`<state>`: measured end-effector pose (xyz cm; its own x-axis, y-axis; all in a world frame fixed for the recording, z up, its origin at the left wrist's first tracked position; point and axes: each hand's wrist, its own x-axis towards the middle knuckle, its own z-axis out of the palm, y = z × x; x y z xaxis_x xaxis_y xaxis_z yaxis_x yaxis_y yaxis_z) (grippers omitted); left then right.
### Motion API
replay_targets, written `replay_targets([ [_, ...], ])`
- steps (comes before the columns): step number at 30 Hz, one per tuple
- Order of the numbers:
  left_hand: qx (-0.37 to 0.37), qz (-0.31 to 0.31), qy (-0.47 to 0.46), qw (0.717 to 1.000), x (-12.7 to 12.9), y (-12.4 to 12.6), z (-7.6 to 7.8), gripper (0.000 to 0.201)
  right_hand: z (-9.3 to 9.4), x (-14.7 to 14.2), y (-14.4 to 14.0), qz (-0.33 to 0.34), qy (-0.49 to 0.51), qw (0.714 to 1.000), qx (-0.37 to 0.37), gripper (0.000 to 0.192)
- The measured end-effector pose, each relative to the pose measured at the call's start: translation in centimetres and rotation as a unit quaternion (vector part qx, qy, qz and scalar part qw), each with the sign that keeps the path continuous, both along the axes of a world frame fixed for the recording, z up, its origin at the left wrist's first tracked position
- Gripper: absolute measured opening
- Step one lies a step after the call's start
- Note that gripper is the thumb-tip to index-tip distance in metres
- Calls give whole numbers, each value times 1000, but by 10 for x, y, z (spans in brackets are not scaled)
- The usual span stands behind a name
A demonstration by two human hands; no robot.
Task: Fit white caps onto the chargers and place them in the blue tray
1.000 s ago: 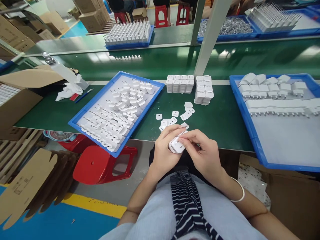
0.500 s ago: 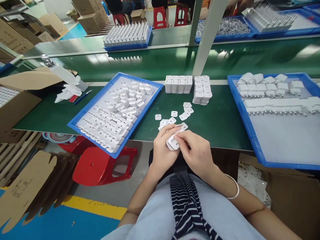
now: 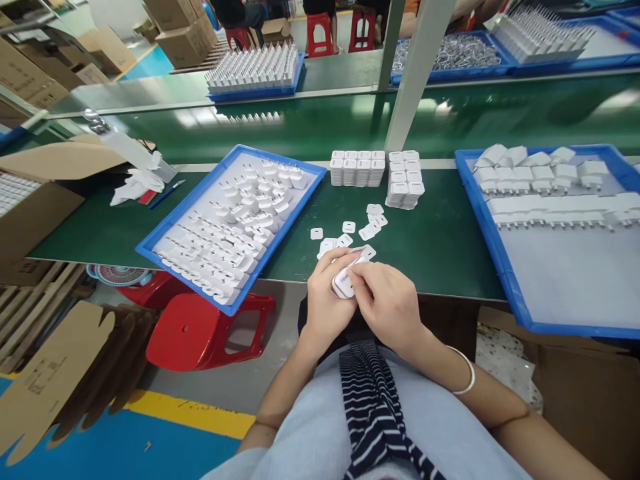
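Note:
A small white charger (image 3: 343, 284) with a rounded square face, dark print and a slot sits in my left hand (image 3: 327, 293). The left fingers are wrapped round its far side. My right hand (image 3: 393, 300) is closed, its thumb and index finger pressed on the right part of that face. Whether the right fingertips pinch a separate piece is hidden. Just beyond my hands, several loose white face plates (image 3: 349, 227) lie scattered on the green table (image 3: 430, 247). Neat stacks of white face plates (image 3: 357, 169) stand farther back.
At left, a blue tray (image 3: 280, 241) holds rows of white plug chargers, pins up. At right, another blue tray (image 3: 515, 293) carries more chargers on their sides. A metal post (image 3: 413, 80) rises behind the stacks. A red stool (image 3: 187, 333) stands below the table's left part.
My right hand has shifted slightly left over the charger's face, its fingers turned a little. The charger has tilted slightly in my left hand. The trays and loose plates stay put.

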<state>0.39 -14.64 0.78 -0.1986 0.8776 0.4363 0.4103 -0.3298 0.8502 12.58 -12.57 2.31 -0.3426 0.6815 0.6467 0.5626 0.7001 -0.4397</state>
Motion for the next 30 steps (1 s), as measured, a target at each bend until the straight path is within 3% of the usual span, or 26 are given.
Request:
replay_targets([
  [11,-16,25,8,1000,3,1,-6,37,-1,-5,-1,-48,-44,997,42,25],
  [16,20,26,0,999,3,2,-8,31,-1,-4,-1,-65,-10,998,-4,9],
  [19,35,19,-25,999,1,2,-5,30,1,0,-2,-24,94,992,-76,5],
  [24,33,-52,-72,996,-4,2,4,41,1,8,-4,35,290,940,-174,9],
  [30,56,-86,-79,992,-6,4,5,39,0,7,-2,92,397,837,-366,29],
])
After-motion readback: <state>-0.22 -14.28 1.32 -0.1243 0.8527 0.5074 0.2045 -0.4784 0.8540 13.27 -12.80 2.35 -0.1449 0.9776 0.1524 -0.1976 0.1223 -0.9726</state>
